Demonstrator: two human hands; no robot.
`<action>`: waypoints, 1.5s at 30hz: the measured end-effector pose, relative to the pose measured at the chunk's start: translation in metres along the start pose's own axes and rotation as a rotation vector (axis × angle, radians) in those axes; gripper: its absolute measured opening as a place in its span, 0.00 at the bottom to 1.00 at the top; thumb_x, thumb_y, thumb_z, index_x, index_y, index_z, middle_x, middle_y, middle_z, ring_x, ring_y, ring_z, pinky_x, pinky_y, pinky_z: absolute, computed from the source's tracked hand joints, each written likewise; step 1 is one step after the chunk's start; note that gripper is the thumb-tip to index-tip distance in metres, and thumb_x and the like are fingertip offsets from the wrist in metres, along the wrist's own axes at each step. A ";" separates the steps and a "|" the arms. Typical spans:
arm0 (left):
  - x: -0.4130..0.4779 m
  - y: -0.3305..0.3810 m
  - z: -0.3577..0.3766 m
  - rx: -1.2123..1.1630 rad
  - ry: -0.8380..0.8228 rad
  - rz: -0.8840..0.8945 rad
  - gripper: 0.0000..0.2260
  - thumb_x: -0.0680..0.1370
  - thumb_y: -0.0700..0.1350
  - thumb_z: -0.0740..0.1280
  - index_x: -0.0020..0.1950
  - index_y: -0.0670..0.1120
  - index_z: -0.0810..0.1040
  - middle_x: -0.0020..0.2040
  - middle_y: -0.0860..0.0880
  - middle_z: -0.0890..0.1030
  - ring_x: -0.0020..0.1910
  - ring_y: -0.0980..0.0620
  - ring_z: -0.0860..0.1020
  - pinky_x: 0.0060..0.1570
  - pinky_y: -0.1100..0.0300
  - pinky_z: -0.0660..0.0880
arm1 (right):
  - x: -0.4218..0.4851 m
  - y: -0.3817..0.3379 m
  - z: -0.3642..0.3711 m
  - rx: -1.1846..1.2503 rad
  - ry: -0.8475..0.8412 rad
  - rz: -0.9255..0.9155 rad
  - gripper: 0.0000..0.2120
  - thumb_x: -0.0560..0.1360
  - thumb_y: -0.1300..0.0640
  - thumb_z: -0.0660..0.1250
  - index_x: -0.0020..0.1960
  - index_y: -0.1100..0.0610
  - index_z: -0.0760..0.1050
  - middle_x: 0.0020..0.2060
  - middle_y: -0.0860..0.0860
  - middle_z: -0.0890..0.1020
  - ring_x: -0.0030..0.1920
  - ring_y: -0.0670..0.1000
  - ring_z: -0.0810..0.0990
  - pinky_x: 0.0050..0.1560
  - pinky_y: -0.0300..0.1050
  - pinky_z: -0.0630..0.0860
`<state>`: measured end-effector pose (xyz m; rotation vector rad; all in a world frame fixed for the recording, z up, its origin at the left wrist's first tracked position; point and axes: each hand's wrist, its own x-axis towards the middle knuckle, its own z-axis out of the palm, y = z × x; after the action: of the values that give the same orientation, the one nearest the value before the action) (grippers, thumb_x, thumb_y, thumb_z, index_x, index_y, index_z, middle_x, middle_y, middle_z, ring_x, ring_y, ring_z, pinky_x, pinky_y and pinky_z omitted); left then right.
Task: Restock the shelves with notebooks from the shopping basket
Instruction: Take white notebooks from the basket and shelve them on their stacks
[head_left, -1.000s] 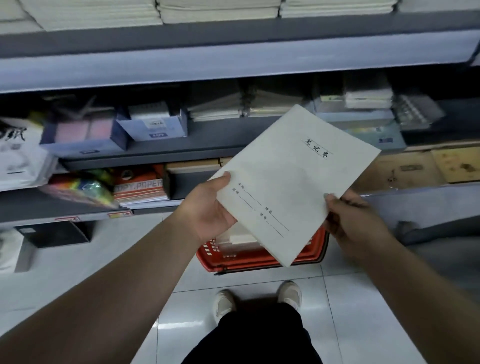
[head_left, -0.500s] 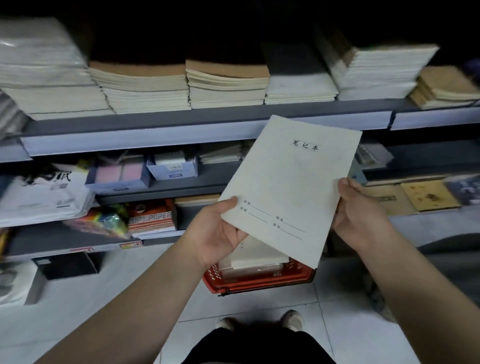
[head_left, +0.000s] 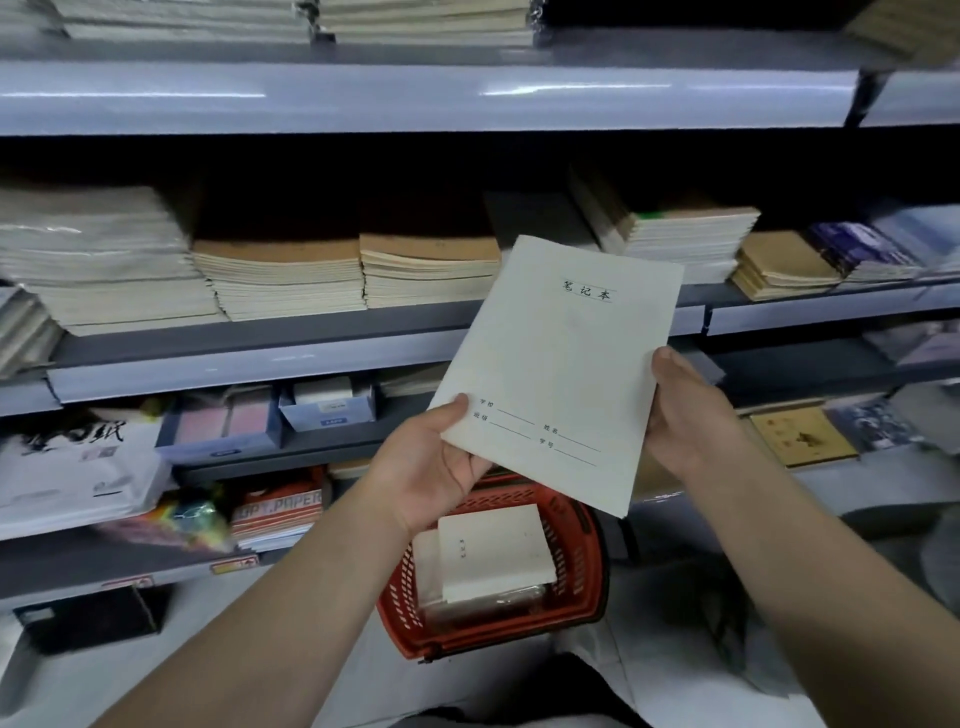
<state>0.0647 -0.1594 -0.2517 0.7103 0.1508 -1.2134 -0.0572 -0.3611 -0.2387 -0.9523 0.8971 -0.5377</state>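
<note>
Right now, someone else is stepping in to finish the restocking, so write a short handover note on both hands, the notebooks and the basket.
Left hand grips the lower left corner of the pale, thin paper-covered notebook; right hand holds its right edge.
It is held up in front of the middle grey metal shelf, not yet on it.
The red plastic shopping basket sits on the floor below, with more pale notebooks inside.
Done: one notebook is out of the basket, in hand.
Left: place it on the shelf, then shelve those in the basket.
</note>
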 end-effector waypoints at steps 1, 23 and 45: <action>0.002 0.003 0.002 0.044 0.003 0.002 0.15 0.77 0.39 0.64 0.63 0.40 0.75 0.57 0.41 0.82 0.53 0.45 0.83 0.42 0.55 0.82 | 0.003 -0.004 0.000 0.002 0.008 0.006 0.14 0.83 0.50 0.54 0.55 0.53 0.78 0.51 0.51 0.85 0.46 0.51 0.85 0.36 0.47 0.81; 0.088 -0.011 0.034 0.413 0.239 -0.069 0.11 0.80 0.35 0.63 0.60 0.44 0.77 0.54 0.44 0.84 0.52 0.45 0.83 0.45 0.53 0.81 | 0.118 -0.046 -0.018 -0.228 -0.064 0.189 0.14 0.83 0.53 0.57 0.59 0.58 0.78 0.54 0.57 0.83 0.54 0.60 0.82 0.58 0.61 0.76; 0.148 -0.023 0.088 0.241 0.552 0.123 0.08 0.80 0.33 0.62 0.58 0.40 0.73 0.53 0.41 0.79 0.49 0.43 0.79 0.38 0.51 0.81 | 0.207 -0.053 -0.022 -0.626 -0.233 0.384 0.17 0.81 0.48 0.60 0.61 0.61 0.75 0.54 0.58 0.82 0.53 0.59 0.81 0.57 0.57 0.77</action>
<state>0.0763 -0.3324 -0.2628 1.2403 0.4158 -0.9018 0.0348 -0.5495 -0.2840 -1.3294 1.0232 0.2005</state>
